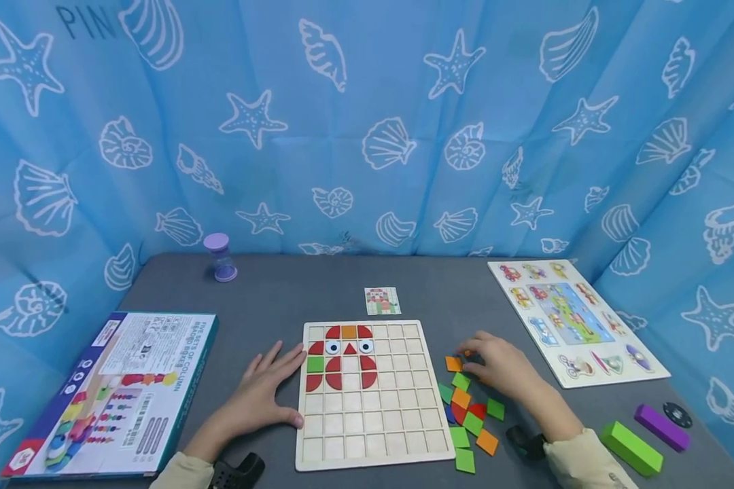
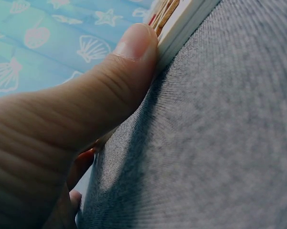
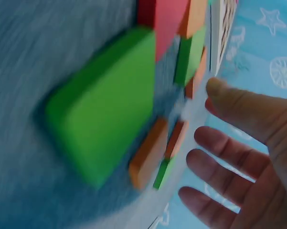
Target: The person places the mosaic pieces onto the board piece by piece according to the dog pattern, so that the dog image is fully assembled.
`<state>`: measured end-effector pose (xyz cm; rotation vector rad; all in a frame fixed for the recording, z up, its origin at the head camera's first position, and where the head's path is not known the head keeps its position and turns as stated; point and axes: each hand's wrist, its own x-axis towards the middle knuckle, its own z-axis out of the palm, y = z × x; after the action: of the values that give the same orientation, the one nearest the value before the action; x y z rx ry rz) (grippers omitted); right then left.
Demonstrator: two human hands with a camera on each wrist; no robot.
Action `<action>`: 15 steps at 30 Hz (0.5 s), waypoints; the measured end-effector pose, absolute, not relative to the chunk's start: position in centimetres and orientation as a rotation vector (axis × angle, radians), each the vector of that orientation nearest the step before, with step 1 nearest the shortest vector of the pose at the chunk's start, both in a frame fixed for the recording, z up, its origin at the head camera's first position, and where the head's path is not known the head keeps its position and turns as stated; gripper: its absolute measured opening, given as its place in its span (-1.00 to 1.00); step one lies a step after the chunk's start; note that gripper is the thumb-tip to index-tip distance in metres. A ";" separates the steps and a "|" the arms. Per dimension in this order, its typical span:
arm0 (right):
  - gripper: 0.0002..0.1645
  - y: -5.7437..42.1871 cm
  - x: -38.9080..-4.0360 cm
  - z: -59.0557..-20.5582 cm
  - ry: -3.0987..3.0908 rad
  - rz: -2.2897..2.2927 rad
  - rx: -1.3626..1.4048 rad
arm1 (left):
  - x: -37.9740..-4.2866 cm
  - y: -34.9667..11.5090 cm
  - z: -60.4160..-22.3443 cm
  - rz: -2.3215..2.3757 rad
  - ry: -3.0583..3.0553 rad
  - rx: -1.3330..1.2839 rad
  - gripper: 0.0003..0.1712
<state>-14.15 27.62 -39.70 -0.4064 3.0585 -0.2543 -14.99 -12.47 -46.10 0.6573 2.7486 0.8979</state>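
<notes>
A square wooden grid board (image 1: 385, 411) lies in the middle of the table, its upper left cells filled with red, green and orange pieces and two eye pieces (image 1: 365, 346). My left hand (image 1: 266, 390) rests along the board's left edge, fingers spread, and the left wrist view shows the thumb (image 2: 136, 47) against its side. To the right of the board, my right hand (image 1: 498, 363) hovers over loose pieces with fingers apart. In the right wrist view nothing sits between those fingers (image 3: 229, 148); a green square (image 3: 107, 105) and several orange pieces (image 3: 150, 150) lie near them.
A small picture card (image 1: 382, 301) lies behind the board. At left are a flat box (image 1: 153, 346) and a purple sand timer (image 1: 222, 258). A picture puzzle (image 1: 571, 326) lies at right, with green (image 1: 631, 448) and purple blocks (image 1: 662, 428) nearer. A blue curtain (image 1: 355, 136) hangs behind.
</notes>
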 end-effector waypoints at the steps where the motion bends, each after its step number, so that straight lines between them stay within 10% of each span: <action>1: -0.73 27.3 -14.2 -39.8 3.060 -0.237 -0.421 | -15.0 -12.5 -46.0 0.901 2.746 0.656 0.32; 15: -0.71 21.2 -15.0 -39.4 3.151 -0.228 -0.593 | -14.8 -12.5 -45.7 0.952 2.738 0.697 0.28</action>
<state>-15.02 21.19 -39.40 -0.5926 3.1515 -0.2281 -14.78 -12.52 -45.68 0.6970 2.7377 0.9521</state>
